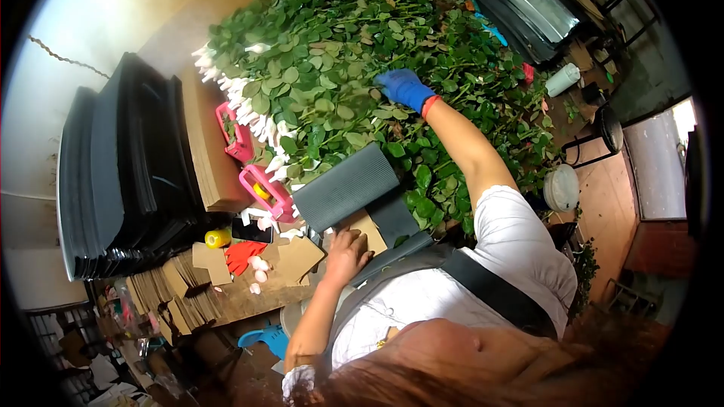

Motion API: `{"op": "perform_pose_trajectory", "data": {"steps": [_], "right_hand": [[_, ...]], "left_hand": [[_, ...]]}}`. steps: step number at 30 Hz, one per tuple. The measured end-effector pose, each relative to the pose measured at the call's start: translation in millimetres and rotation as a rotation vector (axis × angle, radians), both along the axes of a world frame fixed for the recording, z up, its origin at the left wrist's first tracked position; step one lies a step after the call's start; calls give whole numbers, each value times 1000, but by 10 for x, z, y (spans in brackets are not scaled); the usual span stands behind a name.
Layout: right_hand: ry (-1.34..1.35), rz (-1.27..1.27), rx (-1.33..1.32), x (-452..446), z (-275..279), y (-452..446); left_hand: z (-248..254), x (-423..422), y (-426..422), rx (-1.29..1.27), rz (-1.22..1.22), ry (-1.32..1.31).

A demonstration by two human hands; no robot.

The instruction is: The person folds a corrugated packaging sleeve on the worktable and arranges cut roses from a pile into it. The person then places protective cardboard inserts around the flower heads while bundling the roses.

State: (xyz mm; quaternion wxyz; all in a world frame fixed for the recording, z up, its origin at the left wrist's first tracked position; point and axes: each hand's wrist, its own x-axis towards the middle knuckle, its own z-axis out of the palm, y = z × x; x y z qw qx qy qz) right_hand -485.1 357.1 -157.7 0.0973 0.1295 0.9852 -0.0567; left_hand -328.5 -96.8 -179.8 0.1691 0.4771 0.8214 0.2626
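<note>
My left hand [348, 254], bare, lies with its fingers stretched out on a piece of brown cardboard [367, 231]. Just beyond it is a dark grey corrugated sheet [346, 187], its surface curved. My right hand [406, 89], in a blue glove with a red cuff, reaches far over a large heap of leafy green rose stems [339, 68] and touches the leaves. Its fingertips are blurred among the foliage, so I cannot make out a grip. White-wrapped flower heads [253, 117] line the left edge of the heap.
Two pink frames [269, 193] stand beside the flower heads. A red glove [241, 255], a yellow roll [218, 238], a phone [253, 231] and cut cardboard [300, 259] lie on the wooden table. Black sheets [128, 158] are stacked at left; a white stool [562, 187] stands at right.
</note>
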Motion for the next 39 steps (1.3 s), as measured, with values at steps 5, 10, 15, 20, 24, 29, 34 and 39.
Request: {"op": "perform_pose_trajectory", "data": {"steps": [5,10,15,20,24,29,34,39], "right_hand": [[793,265,49,984,1284,-424],[507,474,249,2133,1776,-802],[229,191,22,2838,1194,-395],[-483,-556,309,4081,693,617],[-198,-548,383,4025,1053,449],[535,46,-155,2364,831,-269],[106,387,135,798,412,-614],[-148,341,294,440,-2,-649]], "left_hand": [[18,-11,-8,10,-3,-27],[60,-36,-5,45,1,-81],[66,-22,2,27,-3,-44],[-10,-9,-35,42,-15,19],[-29,23,-29,29,4,4],[-59,29,-13,18,3,3],[-58,25,-21,33,-6,14],[-133,-13,-41,41,-12,4]]}}
